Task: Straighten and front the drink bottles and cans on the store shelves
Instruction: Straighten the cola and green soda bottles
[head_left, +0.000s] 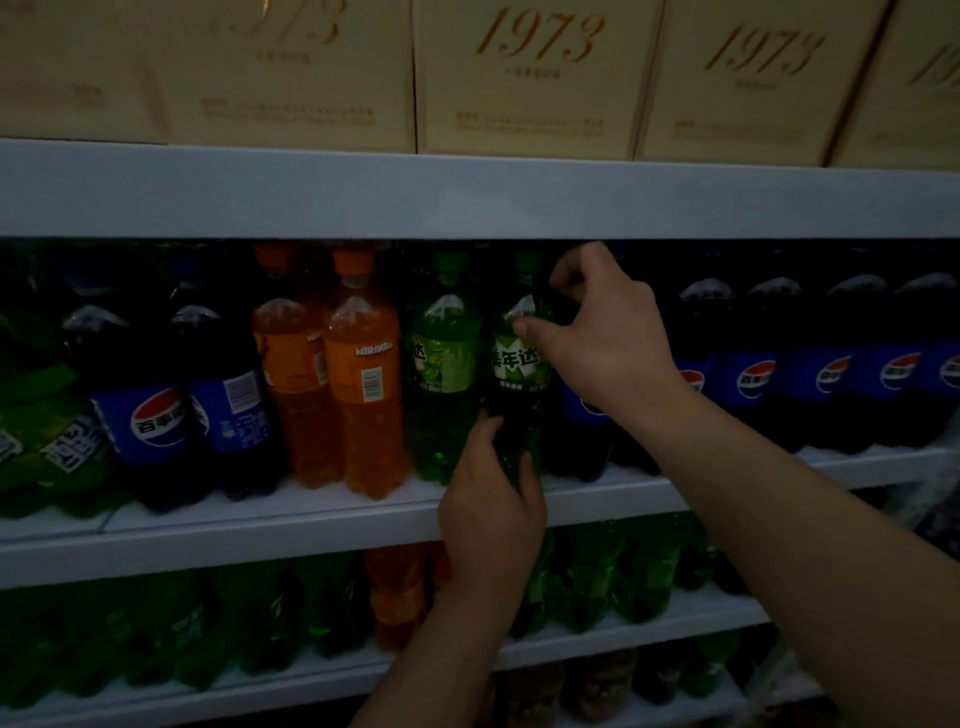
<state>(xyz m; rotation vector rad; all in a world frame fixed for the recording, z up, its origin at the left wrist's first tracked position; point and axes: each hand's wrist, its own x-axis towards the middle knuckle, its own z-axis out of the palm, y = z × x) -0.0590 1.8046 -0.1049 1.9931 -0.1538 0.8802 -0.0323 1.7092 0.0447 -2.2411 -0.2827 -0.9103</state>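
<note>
The green bottle (519, 371) is standing upright, cap up, label facing outward, two places right of the orange bottle (363, 374). The left hand (491, 499) is gripping its base; the right hand (608, 338) is pinching its shoulder.

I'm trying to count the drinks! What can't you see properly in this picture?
Head view:
1. The base of the green bottle, behind the left hand.
2. Most of the label on the Pepsi bottle, behind the right hand.
3. The small print on the cream boxes, blurred.
4. The lowest-shelf bottles, too dark to name and cut off by the bottom edge.
</note>
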